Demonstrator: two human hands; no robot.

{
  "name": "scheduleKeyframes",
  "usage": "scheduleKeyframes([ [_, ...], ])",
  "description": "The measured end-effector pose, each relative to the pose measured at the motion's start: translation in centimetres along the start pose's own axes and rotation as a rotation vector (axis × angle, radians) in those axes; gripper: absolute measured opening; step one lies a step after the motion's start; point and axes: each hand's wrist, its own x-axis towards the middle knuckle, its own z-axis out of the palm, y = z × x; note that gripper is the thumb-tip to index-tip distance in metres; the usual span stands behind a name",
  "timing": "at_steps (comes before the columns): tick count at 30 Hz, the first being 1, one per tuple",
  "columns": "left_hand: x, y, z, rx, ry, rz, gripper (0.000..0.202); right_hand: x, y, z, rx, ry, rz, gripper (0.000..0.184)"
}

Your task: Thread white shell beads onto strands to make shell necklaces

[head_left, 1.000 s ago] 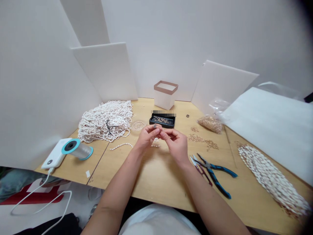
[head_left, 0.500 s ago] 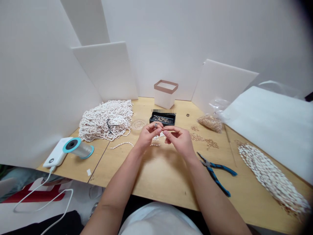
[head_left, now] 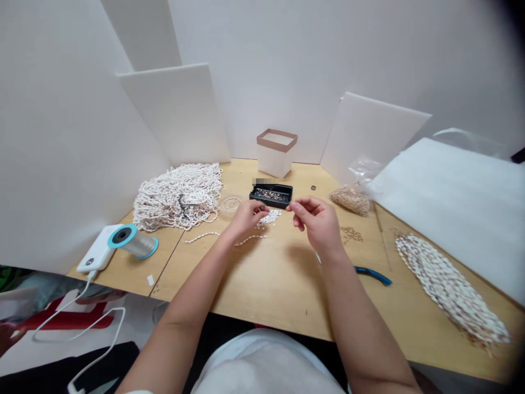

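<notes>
Person seated at a light wooden table (head_left: 283, 290), both forearms reaching in from the near edge. The left hand (head_left: 246, 217) is curled, its fingertips drawn together just in front of a black tray; whether they pinch anything cannot be told. The right hand (head_left: 316, 222) is raised off the table and half closed, thumb and index finger close together, and it is also unclear whether they hold anything small. Nearest the left hand lies a small pile of white beaded strand (head_left: 269, 217), just beside its fingers. A short white strand (head_left: 250, 240) lies below the hand, and another short white strand (head_left: 200, 237) lies further left. Blue-handled pliers (head_left: 372, 275) lie on the right, mostly hidden behind the right forearm.

Further out, the black tray (head_left: 270, 195) holds small metallic pieces. A clear round dish (head_left: 232, 204) sits to its left, beside a large heap of white beaded strands (head_left: 176, 197). Left of that are a spool of clear thread (head_left: 132, 241) and a white power bank (head_left: 97, 250) with a white cable. To the right are loose tan beads (head_left: 351, 235), a plastic bag of beads (head_left: 350, 201), and a long bundle of beaded strands (head_left: 451, 290). At the back stands a white box with a pinkish rim (head_left: 278, 153).
</notes>
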Motion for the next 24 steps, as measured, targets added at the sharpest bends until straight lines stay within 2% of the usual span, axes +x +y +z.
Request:
scheduleKeyframes([
  [2, 0.3, -1.0, 0.2, 0.248, -0.105, 0.02, 0.013, 0.1, 0.0, -0.4, 0.021, 0.025, -0.02, 0.019],
  [4, 0.4, -1.4, 0.5, 0.402, -0.182, 0.021, 0.016, 0.3, 0.2, -0.7, 0.024, 0.035, -0.032, 0.018],
  [8, 0.8, -1.3, 1.1, 0.521, -0.251, -0.028, 0.017, 0.4, 0.4, -0.9, 0.022, 0.035, -0.027, 0.018],
  [11, 1.2, -1.5, 1.3, 0.501, -0.24, -0.073, 0.017, 0.4, 0.6, -0.8, 0.023, 0.029, -0.019, 0.019],
  [18, 1.7, -2.7, 1.4, 0.304, -0.171, -0.109, 0.009, 0.5, 1.3, -0.2, -0.005, 0.007, 0.022, 0.023],
  [22, 1.6, -2.5, 1.3, 0.283, -0.15, -0.134, 0.01, 0.5, 2.0, 0.1, -0.026, -0.024, 0.034, 0.025],
  [24, 1.4, -2.3, 1.2, 0.198, -0.101, -0.159, 0.012, 0.5, 2.2, 0.1, -0.024, -0.026, 0.039, 0.025],
])
